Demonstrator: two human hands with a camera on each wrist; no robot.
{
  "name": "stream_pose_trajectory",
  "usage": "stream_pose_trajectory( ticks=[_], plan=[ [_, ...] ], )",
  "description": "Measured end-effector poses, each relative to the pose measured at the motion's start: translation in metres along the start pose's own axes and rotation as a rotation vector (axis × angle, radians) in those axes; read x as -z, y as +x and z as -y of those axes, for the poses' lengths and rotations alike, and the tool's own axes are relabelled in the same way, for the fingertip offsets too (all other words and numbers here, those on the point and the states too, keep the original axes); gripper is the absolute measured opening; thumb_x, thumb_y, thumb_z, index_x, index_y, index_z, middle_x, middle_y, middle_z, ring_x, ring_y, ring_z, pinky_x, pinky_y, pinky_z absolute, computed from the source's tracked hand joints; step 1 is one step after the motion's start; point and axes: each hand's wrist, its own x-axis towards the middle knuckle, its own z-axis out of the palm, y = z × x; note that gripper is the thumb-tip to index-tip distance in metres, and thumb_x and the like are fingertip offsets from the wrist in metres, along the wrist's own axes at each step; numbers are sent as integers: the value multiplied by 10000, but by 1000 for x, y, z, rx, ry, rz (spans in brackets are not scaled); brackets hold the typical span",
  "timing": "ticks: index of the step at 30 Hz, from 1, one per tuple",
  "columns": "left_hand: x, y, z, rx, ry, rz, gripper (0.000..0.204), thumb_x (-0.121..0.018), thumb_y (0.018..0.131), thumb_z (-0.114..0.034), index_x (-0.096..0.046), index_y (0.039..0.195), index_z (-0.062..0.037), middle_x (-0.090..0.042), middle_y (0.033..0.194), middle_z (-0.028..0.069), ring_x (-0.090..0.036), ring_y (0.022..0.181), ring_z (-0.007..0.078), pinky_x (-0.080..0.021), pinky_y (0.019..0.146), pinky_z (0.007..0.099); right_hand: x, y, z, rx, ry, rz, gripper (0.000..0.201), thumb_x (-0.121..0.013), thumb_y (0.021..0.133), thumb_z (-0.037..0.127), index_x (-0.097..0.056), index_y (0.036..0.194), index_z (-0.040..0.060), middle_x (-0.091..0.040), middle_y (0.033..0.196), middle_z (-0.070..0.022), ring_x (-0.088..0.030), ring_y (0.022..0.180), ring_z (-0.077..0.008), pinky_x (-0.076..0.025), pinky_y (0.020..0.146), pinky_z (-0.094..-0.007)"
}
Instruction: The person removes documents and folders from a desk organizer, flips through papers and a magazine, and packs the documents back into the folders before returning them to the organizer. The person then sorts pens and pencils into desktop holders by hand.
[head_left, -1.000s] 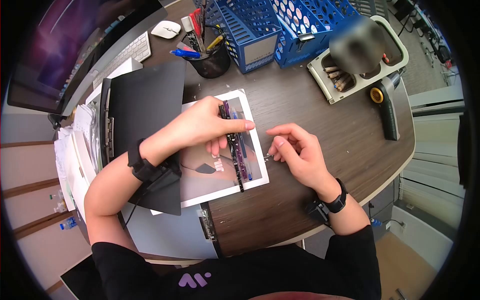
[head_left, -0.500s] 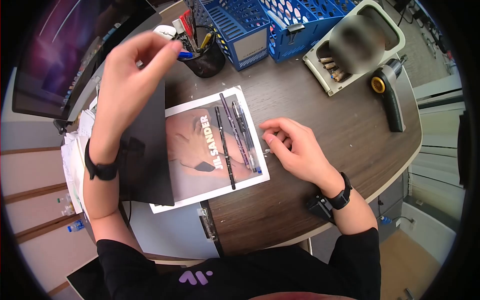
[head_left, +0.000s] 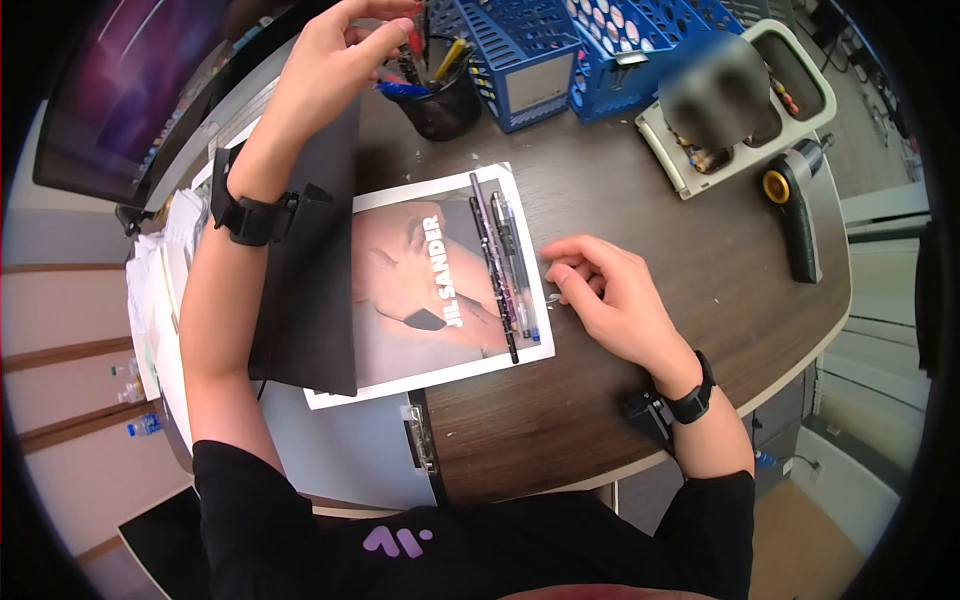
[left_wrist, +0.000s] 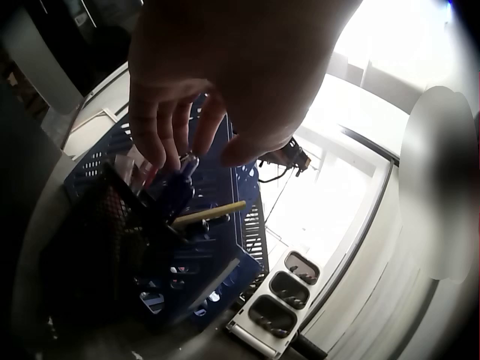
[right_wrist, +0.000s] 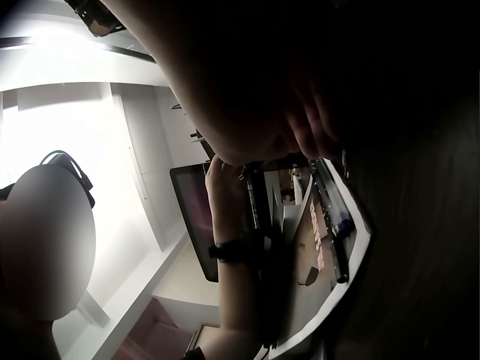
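At the pen cup (head_left: pixel 443 108), my left hand (head_left: pixel 335 65) hovers with bent fingers among the upright pens. In the left wrist view, its thumb and fingers stand apart over a blue pen (left_wrist: pixel 178 190) and a yellow pen (left_wrist: pixel 210 213). Several slim pens, including a black one (head_left: pixel 497 290), lie side by side on the right part of a printed magazine (head_left: pixel 400 285). My right hand (head_left: pixel 620 305) rests beside the magazine's right edge, loosely curled and empty.
Blue perforated baskets (head_left: pixel 530 75) stand behind the cup. A pale tray (head_left: pixel 680 180) and a black-handled tool (head_left: pixel 800 235) are at the right. A dark folder (head_left: pixel 305 270) overlaps the magazine's left side; a monitor (head_left: pixel 130 90) stands at upper left.
My left hand has left the pens on the magazine, swung up and left, then come right to the cup. The pens stay on the magazine; my right hand has hardly moved.
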Motion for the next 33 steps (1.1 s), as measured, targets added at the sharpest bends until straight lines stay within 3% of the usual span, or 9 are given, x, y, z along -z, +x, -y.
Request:
stream_pose_trajectory(
  ticks=[7, 12, 14, 16, 19, 24, 28, 31, 33],
  plan=[
    [15, -17, 3, 53, 396, 243, 922, -753, 798, -119, -301, 1600, -64, -468, 1511, 210, -602, 849, 132, -518, 783, 294, -1, 2, -5, -34, 11, -5, 206, -622, 967, 102, -692, 1127, -7, -724, 903, -121, -655, 706, -158, -531, 682, -290],
    [-19, -15, -7, -82, 293, 86, 884, -875, 792, -394, -474, 1489, -29, -617, 1318, 175, -660, 841, 115, -531, 728, 278, -1, 3, -5, -29, -4, 10, 214, -618, 969, 116, -688, 1127, -11, -735, 905, -127, -676, 721, -167, -538, 695, -296],
    [-46, -20, -47, -138, 586, -294, 720, -841, 828, -342, -548, 1361, 44, -671, 1216, 232, -665, 1138, 290, -524, 985, 357, 0, 3, -3, -36, -2, 15, 213, -617, 969, 118, -688, 1123, -11, -736, 908, -125, -678, 724, -171, -541, 698, -300],
    [-12, 3, -23, -1, 427, 63, 1013, -916, 706, -383, -413, 1473, 50, -512, 1455, 265, -458, 1404, 344, -336, 1184, 385, 1, 3, -1, -38, 0, 22, 212, -616, 969, 120, -689, 1119, -11, -737, 911, -123, -680, 726, -176, -543, 701, -304],
    [-19, 9, -21, -177, 481, -15, 888, -889, 739, -368, -486, 1424, 27, -620, 1311, 242, -589, 1249, 321, -449, 1072, 376, 2, 2, -1, -39, -17, 32, 206, -611, 971, 122, -689, 1108, -10, -739, 914, -122, -686, 732, -184, -547, 707, -313],
    [-24, 21, -43, 106, 465, 101, 601, -823, 806, -310, -611, 1267, 11, -699, 905, 170, -673, 789, 236, -538, 730, 369, 2, 2, -2, -29, -23, 41, 202, -607, 972, 128, -691, 1096, -8, -743, 915, -121, -694, 745, -186, -549, 714, -316],
    [-27, 25, -50, 196, 597, 179, 457, -776, 858, -275, -640, 1163, 36, -694, 851, 149, -668, 755, 195, -539, 700, 351, 2, 2, -1, -27, -31, 52, 205, -609, 970, 129, -692, 1096, -9, -743, 910, -118, -694, 747, -186, -549, 714, -319],
    [-24, 27, -30, -151, 464, 142, 354, -716, 917, -254, -648, 1073, 56, -692, 792, 136, -664, 720, 178, -541, 669, 347, 2, 2, -3, -40, -36, 56, 207, -604, 972, 132, -692, 1095, -10, -743, 897, -117, -694, 745, -184, -547, 710, -315],
    [-21, 26, -42, 195, 493, 144, 305, -684, 950, -233, -656, 1035, 59, -679, 727, 137, -655, 658, 174, -539, 624, 338, 1, 2, -5, -28, -28, 55, 212, -596, 980, 134, -693, 1106, -5, -743, 882, -110, -691, 727, -168, -542, 702, -300]
  ],
)
